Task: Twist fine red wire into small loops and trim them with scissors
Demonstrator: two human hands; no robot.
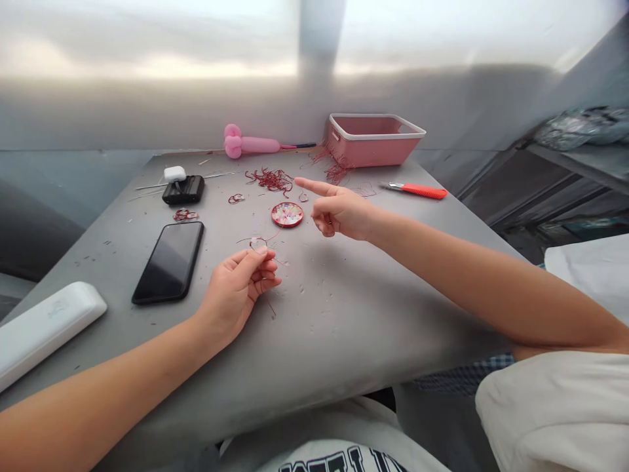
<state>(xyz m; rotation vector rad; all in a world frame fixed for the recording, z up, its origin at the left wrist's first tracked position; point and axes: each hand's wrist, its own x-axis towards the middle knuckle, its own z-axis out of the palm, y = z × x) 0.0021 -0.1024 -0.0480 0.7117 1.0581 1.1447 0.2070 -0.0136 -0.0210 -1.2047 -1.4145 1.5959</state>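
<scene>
My left hand (246,278) is closed in a pinch, low over the table, on a thin red cord (271,307). A small loop with a whitish piece (258,244) stands above its thumb and fingertip. Cord ends stick out on several sides, one reaching toward a round red-rimmed dish (287,214) of small pale, multicoloured beads. My right hand (339,208) hovers right of the dish, index finger stretched out to the left and the other fingers curled. I see nothing held in it. Beyond its fingertip lies a pile of short red cords (271,180).
A phone (170,262) and a white case (52,328) lie at left. Behind them are a black box (183,190) with a white earbud case (175,174). A pink balloon (253,144), pink basket (376,151) and red-handled cutter (423,191) are farther back.
</scene>
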